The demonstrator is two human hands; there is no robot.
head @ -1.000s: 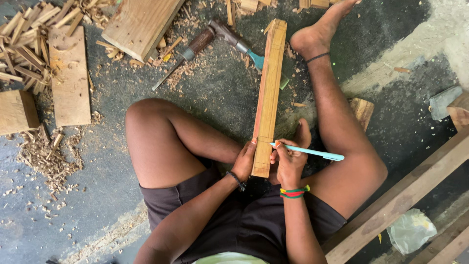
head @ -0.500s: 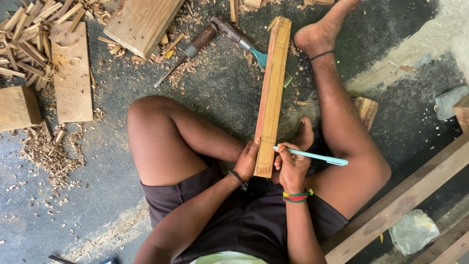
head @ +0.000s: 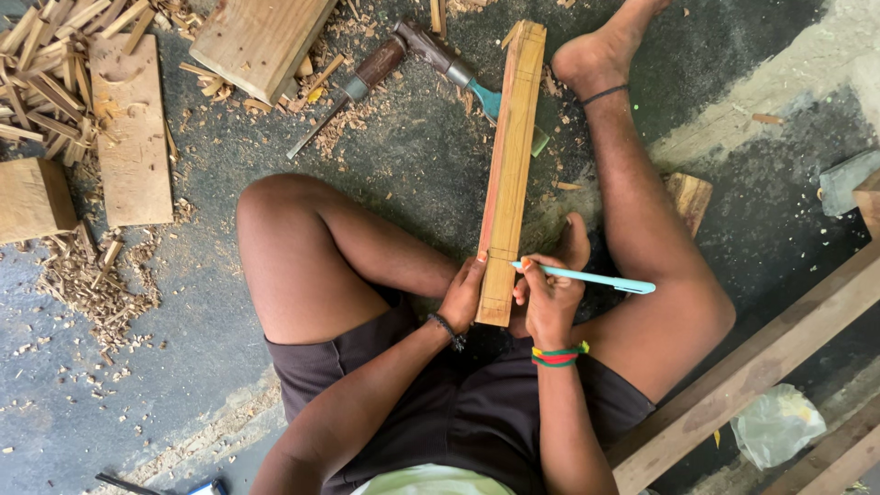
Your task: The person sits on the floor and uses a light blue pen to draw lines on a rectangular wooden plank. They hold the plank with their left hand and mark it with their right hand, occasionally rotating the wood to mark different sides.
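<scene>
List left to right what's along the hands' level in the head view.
Bent knee → left hand → wooden strip → right hand → light blue pen → long timber beam.

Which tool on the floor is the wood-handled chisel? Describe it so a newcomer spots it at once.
Start at the long wooden strip that the left hand steadies while the right hand marks it with a light blue pen. Up near the strip's far end, to its left, lies the chisel. Unlike the teal-bladed tool beside it, it has a thin grey steel shaft and a dark reddish-brown handle.
</scene>
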